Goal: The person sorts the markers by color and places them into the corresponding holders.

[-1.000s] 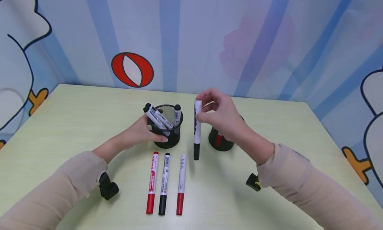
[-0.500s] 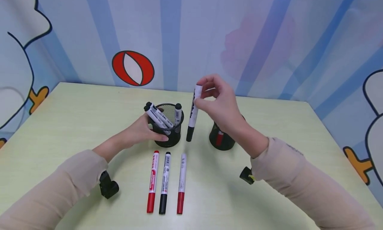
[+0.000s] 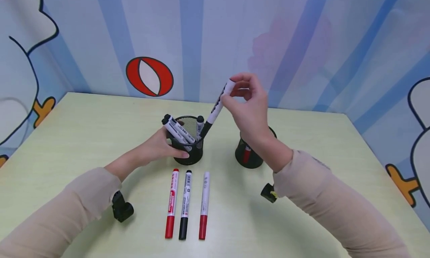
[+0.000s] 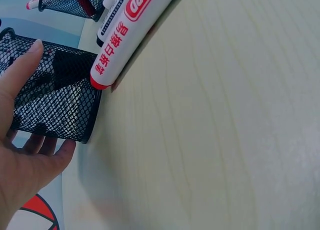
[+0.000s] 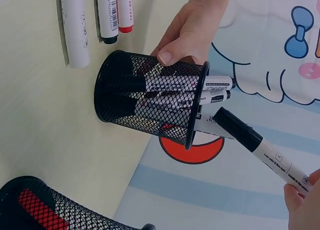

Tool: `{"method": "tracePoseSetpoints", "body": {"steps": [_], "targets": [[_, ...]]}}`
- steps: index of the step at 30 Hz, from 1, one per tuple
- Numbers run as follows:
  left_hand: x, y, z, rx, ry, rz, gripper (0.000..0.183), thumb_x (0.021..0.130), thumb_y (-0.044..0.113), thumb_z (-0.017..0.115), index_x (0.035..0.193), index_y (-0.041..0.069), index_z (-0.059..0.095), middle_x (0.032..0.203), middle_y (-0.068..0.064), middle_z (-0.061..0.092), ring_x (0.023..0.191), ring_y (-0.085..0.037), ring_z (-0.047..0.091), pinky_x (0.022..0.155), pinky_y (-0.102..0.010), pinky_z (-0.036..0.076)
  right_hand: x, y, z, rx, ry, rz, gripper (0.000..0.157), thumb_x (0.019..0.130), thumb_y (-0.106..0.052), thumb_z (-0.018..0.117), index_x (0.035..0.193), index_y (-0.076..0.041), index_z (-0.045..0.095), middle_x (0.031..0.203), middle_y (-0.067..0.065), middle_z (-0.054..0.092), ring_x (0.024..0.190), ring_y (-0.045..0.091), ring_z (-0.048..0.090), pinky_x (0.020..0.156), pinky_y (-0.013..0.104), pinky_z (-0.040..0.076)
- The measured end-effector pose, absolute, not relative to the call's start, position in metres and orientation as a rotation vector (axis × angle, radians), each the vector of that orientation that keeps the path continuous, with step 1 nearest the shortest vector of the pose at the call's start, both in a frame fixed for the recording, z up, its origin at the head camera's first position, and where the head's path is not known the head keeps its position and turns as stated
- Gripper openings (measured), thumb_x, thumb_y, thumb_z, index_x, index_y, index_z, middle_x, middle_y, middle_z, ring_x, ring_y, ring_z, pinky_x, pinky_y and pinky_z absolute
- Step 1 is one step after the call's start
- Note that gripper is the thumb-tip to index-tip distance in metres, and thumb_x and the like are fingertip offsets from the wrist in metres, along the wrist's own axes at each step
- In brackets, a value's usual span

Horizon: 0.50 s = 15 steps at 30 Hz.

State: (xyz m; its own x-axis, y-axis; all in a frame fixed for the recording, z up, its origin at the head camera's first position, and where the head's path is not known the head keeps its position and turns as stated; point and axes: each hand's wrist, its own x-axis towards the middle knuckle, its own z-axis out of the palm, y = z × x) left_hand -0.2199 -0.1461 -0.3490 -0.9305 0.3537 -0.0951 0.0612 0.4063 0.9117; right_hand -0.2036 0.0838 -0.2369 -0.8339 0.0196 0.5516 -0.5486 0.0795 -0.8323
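Observation:
My left hand grips a black mesh pen cup from its left side, thumb across the front and other fingers behind. Several black-capped markers lean inside this cup. Between thumb and fingertips my right hand pinches a white marker near its upper end. The marker slants down to the left, its black cap right at the cup's right rim in the head view. In the right wrist view that cap overlaps the mouth of the cup, beside the markers standing there.
A second mesh cup, partly hidden behind my right wrist, holds a red-capped marker. In front lie a red marker, a black marker and another red-capped marker. A printed backdrop stands behind the table.
My right hand has risen, and the marker's capped end has swung from hanging upright, away from the cup, to a slant at its right rim. The left hand and its cup have stayed still.

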Motion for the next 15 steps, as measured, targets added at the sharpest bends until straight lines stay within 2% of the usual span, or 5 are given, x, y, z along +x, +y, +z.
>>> {"method": "tracePoseSetpoints", "body": {"steps": [8,15], "targets": [[-0.218,-0.148,-0.348,0.346,2.406,1.53,0.094,0.071,0.018,0.081,0.144,0.008,0.022,0.136,-0.017,0.037,0.125,-0.032,0.032,0.103,-0.054,0.03,-0.205,0.072,-0.243,0.556,-1.92,1.796,0.03,0.078,0.009,0.062,0.105,0.0,0.053,0.094,0.008,0.053,0.081,0.021,0.057,0.07,0.031,0.054],[-0.22,-0.147,-0.348,0.369,2.402,1.527,0.091,0.072,0.02,0.081,0.141,0.007,0.024,0.135,-0.016,0.039,0.124,-0.031,0.033,0.104,-0.053,0.03,-0.205,0.068,-0.253,0.598,-1.957,1.785,0.031,0.079,0.01,0.062,0.106,0.0,0.053,0.097,0.011,0.054,0.085,0.02,0.057,0.074,0.032,0.055]]}}
